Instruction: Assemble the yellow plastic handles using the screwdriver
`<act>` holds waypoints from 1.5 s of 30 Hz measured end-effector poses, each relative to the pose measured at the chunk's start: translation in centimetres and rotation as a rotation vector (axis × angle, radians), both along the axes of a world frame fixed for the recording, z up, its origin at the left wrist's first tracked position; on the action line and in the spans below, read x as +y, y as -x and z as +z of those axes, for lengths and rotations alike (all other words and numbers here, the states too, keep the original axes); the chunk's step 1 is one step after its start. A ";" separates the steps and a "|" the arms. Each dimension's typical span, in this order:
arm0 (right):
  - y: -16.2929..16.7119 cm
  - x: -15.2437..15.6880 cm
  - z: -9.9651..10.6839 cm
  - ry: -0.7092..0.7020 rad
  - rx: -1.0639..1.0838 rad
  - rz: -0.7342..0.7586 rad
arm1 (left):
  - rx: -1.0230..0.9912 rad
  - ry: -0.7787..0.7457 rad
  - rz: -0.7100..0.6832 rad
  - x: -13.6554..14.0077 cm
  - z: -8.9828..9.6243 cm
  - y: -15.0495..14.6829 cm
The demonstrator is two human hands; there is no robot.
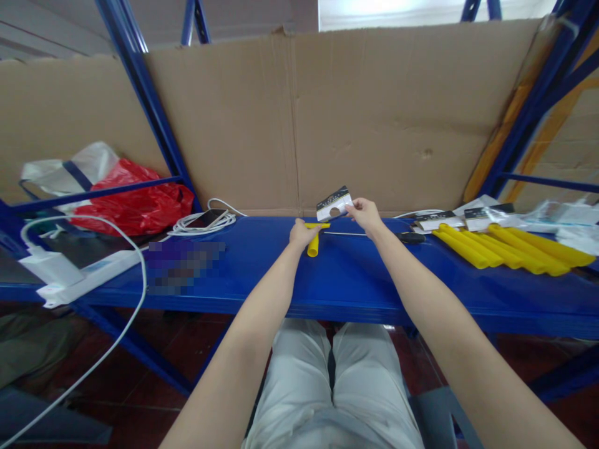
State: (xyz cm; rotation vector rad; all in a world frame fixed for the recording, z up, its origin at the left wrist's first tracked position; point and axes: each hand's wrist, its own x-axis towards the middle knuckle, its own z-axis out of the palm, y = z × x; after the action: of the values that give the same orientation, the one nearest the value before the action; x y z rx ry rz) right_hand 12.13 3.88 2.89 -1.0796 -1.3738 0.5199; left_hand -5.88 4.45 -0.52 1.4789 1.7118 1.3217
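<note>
My left hand (303, 234) is closed around one side of a yellow T-shaped plastic piece (313, 246), whose tube end points toward me over the blue shelf. Pinched by its right edge in my right hand (365, 214) is a black-and-white printed card (334, 204) with a round hole. The card is tilted just above and beyond the yellow piece. A screwdriver (412, 237) with a black handle lies on the shelf behind my right wrist, its thin metal shaft reaching left toward the yellow piece.
Several yellow tubes (510, 251) lie at the right, with printed cards (438, 220) and clear plastic bags (561, 218) behind them. At the left are a white power strip (88, 277), a coiled white cable (199, 224), a phone and a red bag (135, 196). Cardboard (374, 118) walls the back.
</note>
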 end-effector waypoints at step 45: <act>0.6 -1.3 0.8 0.096 0.074 0.078 | -0.830 0.154 -0.017 0.1 1.5 -0.4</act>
State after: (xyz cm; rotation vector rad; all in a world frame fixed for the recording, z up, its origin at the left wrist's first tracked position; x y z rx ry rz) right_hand 11.52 2.63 3.66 -1.0768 -1.3414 0.6826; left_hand -5.47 4.51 0.98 0.6840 1.2004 1.4660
